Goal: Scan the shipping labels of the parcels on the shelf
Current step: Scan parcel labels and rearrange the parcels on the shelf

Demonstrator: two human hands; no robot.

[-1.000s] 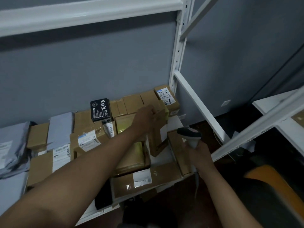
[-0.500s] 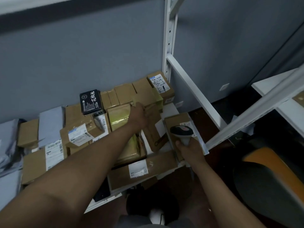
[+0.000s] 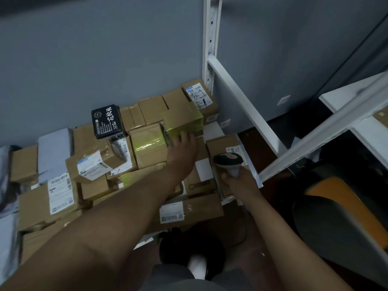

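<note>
Several brown cardboard parcels with white shipping labels are piled on a low white shelf. My left hand (image 3: 182, 143) reaches over the pile and rests with its fingers on a parcel wrapped in yellow tape (image 3: 183, 120). My right hand (image 3: 239, 180) grips the handle of a grey handheld barcode scanner (image 3: 228, 161). The scanner's head hangs over a brown parcel (image 3: 222, 143) at the shelf's right end, whose white label (image 3: 233, 149) shows just beyond it. A flat parcel with a label (image 3: 171, 213) lies at the front edge.
A black box with white characters (image 3: 107, 121) stands on the pile at the back. Grey mailer bags (image 3: 53, 152) lie to the left. A white shelf upright (image 3: 211, 47) and a slanted brace (image 3: 243, 103) stand at the right. An orange and black object (image 3: 344, 211) sits on the floor.
My left hand let go of the upright brown parcel and moved onto the yellow-taped parcel. That parcel now lies flat. The scanner moved forward over the right-hand parcel, and the view tilted down.
</note>
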